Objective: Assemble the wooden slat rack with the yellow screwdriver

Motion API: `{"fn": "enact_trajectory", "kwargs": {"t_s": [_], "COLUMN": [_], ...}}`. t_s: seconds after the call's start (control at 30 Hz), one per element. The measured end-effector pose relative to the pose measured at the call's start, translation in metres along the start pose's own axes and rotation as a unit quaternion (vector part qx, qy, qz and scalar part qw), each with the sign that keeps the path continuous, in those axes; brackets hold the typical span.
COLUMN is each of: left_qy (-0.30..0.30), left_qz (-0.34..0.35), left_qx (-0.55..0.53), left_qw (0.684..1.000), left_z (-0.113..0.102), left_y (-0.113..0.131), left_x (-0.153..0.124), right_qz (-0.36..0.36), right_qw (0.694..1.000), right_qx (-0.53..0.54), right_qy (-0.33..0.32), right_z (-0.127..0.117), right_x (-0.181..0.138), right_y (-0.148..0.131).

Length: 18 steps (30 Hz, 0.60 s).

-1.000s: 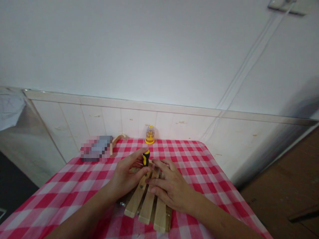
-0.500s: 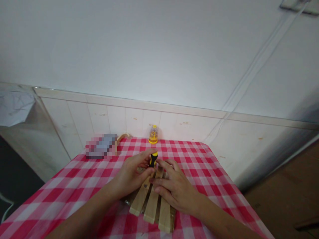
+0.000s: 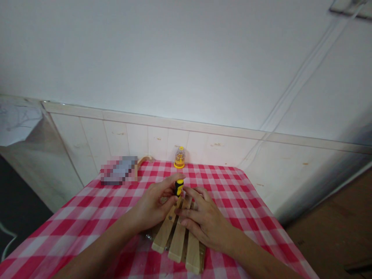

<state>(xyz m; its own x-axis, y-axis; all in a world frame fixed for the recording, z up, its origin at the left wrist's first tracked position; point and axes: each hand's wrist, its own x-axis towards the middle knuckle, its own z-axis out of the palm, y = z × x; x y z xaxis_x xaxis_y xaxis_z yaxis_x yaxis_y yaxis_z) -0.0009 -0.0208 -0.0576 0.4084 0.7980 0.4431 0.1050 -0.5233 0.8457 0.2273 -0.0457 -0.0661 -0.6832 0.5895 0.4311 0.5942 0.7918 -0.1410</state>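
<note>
My left hand (image 3: 154, 199) is closed around a stubby black-and-yellow screwdriver (image 3: 179, 186), with the index finger bent over the top of its handle. The screwdriver stands nearly upright at the far end of a wooden slatted piece (image 3: 177, 238); its tip is hidden. Three pale slats fan out toward me, and a dark round spot marks the left one. Across the middle and right slats lies my right hand (image 3: 203, 215), gripping them with curved fingers. Its index fingertip reaches close to the screwdriver; whether it touches cannot be made out.
A clear case with a yellow base and cap (image 3: 179, 158) stands at the table's back edge. Back left lies a blurred-out flat object (image 3: 119, 170) beside a curved wooden piece (image 3: 144, 159). A red-and-white checked cloth (image 3: 229, 186) covers the table, which meets a panelled wall (image 3: 203, 145).
The screwdriver handle has turned in my left hand, so more of its yellow side faces me. My right hand and the slats keep their place.
</note>
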Motion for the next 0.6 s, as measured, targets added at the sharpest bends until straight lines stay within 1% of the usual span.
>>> {"fn": "enact_trajectory", "kwargs": {"t_s": [0.07, 0.13, 0.23, 0.3, 0.37, 0.47, 0.6], "left_qy": [0.002, 0.018, 0.073, 0.095, 0.084, 0.069, 0.098], "left_qz": [-0.001, -0.008, -0.021, -0.033, -0.045, -0.058, -0.059], "left_qx": [-0.002, -0.013, -0.058, -0.084, -0.089, -0.064, -0.029], "left_qw": [1.000, 1.000, 0.995, 0.991, 0.991, 0.994, 0.993], "left_z": [0.001, 0.003, 0.005, 0.005, 0.002, 0.000, 0.003], "left_y": [-0.002, -0.004, -0.003, 0.002, 0.007, 0.010, 0.006], "left_x": [0.000, 0.000, 0.002, 0.002, 0.001, -0.005, -0.015], "right_qz": [-0.002, -0.005, -0.007, -0.002, 0.001, -0.006, -0.019], "right_qw": [1.000, 1.000, 1.000, 1.000, 1.000, 1.000, 1.000], "right_qx": [0.003, 0.003, 0.002, 0.002, 0.000, -0.005, -0.007], "right_qy": [0.002, 0.004, 0.003, 0.004, 0.006, 0.011, 0.008], "right_z": [0.000, -0.001, -0.002, -0.003, -0.003, -0.003, -0.004], "right_x": [0.000, 0.000, 0.000, 0.000, 0.000, 0.001, 0.002], "right_y": [0.000, 0.000, -0.001, -0.002, -0.002, -0.002, -0.002]}}
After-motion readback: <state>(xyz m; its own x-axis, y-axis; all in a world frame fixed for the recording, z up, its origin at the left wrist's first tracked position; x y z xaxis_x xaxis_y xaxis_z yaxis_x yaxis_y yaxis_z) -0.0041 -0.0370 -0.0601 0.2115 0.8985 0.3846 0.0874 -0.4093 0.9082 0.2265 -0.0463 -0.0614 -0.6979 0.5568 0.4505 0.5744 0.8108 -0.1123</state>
